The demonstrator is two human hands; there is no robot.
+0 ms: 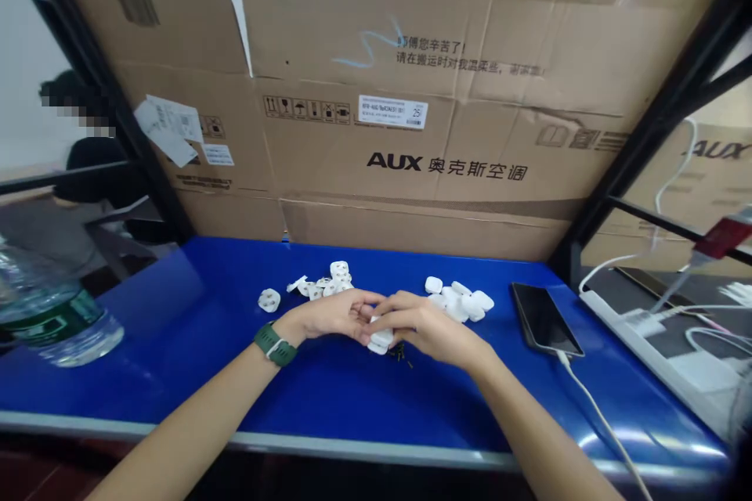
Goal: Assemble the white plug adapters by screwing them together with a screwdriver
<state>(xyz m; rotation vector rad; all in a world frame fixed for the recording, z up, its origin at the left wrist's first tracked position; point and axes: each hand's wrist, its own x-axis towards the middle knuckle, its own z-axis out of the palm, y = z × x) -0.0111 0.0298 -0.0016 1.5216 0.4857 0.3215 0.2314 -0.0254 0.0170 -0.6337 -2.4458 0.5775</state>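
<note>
Over the middle of the blue table, my left hand [336, 315] and my right hand [424, 322] meet around a small white rounded plastic piece [381, 340]. Fingers of both hands are closed on it; they hide part of it, so I cannot tell if it is one piece or two together. Just below and right of it lie several small dark screws [402, 355]. Behind my left hand is a heap of white pieces with holes [339, 272], and one similar piece [269, 300] lies apart. Smooth white covers [461, 302] are piled beyond my right hand.
A phone [546, 319] with a charging cable lies at the right, beside a white power strip [640, 356]. A water bottle [56, 313] stands at the left. Cardboard [411, 196] walls off the table's back between black frame posts. A person [88, 133] is beyond on the left.
</note>
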